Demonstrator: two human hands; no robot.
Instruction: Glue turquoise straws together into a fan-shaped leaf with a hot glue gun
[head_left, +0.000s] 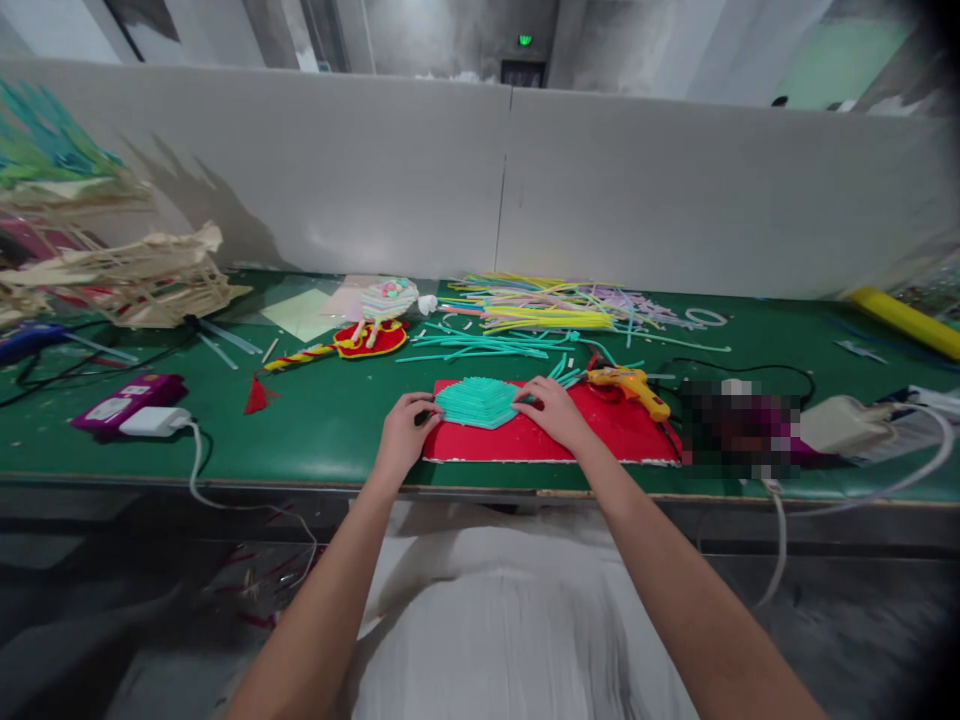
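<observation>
A turquoise hexagonal piece (pixel 484 402), built from thin rods or straws in stepped rings, lies over a red board (pixel 555 438) at the table's front edge. My left hand (pixel 411 430) pinches its left corner between thumb and fingers. At the opposite corner, my right hand (pixel 551 410) grips it the same way, fingers curled. Close behind the right hand are several short turquoise straws (pixel 564 373). A yellow hot glue gun (pixel 630 388) rests on the right part of the board.
Loose turquoise straws (pixel 480 345) and a pile of yellow and purple ones (pixel 555 305) lie behind the board. A red-and-yellow tasselled ornament (pixel 367 340), a purple power strip (pixel 131 402) and a wooden stick model (pixel 165 275) stand left. A white plug (pixel 844 425) trails cable at right.
</observation>
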